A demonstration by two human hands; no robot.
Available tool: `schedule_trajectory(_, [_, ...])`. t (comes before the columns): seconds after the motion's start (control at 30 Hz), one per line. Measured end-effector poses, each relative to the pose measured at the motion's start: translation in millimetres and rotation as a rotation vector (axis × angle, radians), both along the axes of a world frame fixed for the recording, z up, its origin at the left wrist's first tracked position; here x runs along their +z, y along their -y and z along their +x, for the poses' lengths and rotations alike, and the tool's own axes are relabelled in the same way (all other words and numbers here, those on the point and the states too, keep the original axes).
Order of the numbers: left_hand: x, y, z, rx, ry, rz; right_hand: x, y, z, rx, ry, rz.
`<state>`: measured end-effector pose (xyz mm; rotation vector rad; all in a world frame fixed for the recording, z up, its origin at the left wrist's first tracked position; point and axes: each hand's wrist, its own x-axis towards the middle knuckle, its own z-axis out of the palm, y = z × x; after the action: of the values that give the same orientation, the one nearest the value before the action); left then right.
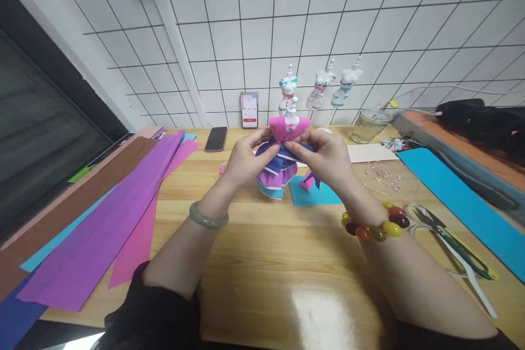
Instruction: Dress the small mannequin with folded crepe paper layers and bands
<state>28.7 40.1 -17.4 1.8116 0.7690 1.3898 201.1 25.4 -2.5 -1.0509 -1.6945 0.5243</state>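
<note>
A small white mannequin [290,99] stands at the table's middle, dressed in layered crepe paper: a pink band [287,127] on top, blue and white layers [274,164] and a purple skirt below. My left hand [245,157] and my right hand [324,156] both pinch the paper at the figure's waist, fingertips nearly meeting. A green bangle sits on my left wrist, a bead bracelet on my right.
Long crepe sheets [102,219] in purple, pink, brown and blue lie at left. A phone [216,138] lies flat, another [249,110] leans on the tiled wall. Two more mannequins [333,90], a glass jar [368,126], scissors [447,238] and blue paper [463,202] are at right.
</note>
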Motion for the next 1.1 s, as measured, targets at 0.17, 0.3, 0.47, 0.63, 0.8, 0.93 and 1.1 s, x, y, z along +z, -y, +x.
schedule_trajectory(0.17, [1.6, 1.9, -0.7, 0.001, -0.014, 0.005, -0.2, 0.7, -0.2, -0.003, 0.002, 0.018])
schedule_trajectory(0.3, [2.9, 2.4, -0.9, 0.004, -0.010, 0.025, 0.8, 1.3, -0.3, -0.002, 0.032, 0.043])
schedule_trajectory(0.47, [2.1, 2.0, 0.2, 0.042, 0.007, 0.043, 2.5, 2.8, -0.6, 0.024, 0.029, 0.025])
schedule_trajectory(0.63, [1.8, 1.3, -1.3, 0.059, 0.010, 0.035, 3.9, 3.9, 4.1, 0.059, 0.088, -0.006])
schedule_trajectory(0.8, [5.4, 3.4, -4.3, 0.042, -0.065, 0.059, 5.3, 4.2, 11.7, 0.144, 0.125, -0.057])
schedule_trajectory(0.93, [9.3, 8.1, -5.0, 0.059, -0.136, 0.111, 6.4, 4.2, 13.7, 0.148, 0.139, -0.046])
schedule_trajectory(1.1, [9.4, 10.7, -3.6, 0.136, -0.207, 0.213, 6.1, 4.2, 10.9, 0.127, 0.164, -0.001])
